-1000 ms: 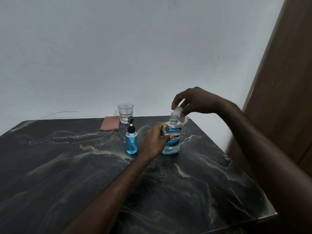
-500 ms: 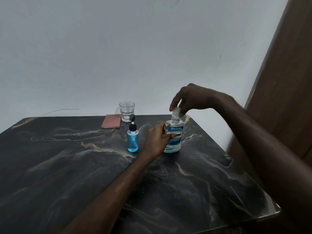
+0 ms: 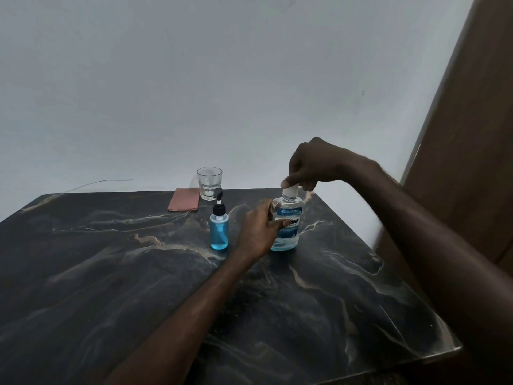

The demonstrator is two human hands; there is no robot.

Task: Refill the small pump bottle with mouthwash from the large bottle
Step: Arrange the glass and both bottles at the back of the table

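Observation:
The large clear mouthwash bottle (image 3: 288, 218) stands upright on the dark marble table (image 3: 111, 273), with a little blue liquid at its bottom. My left hand (image 3: 258, 232) grips its body from the left side. My right hand (image 3: 313, 165) comes from above and pinches the white cap (image 3: 290, 191), which sits on the bottle's neck. Just left of my left hand stands the small pump bottle (image 3: 219, 223), full of blue liquid, with its black pump head on.
A clear drinking glass (image 3: 209, 183) stands at the table's far edge, with a folded pink cloth (image 3: 184, 200) beside it. A brown wooden panel (image 3: 472, 134) rises at the right. The table's right edge runs close to the large bottle.
My right hand has lowered the white cap from just above the large bottle's neck down onto it. My left hand kept its hold on the bottle.

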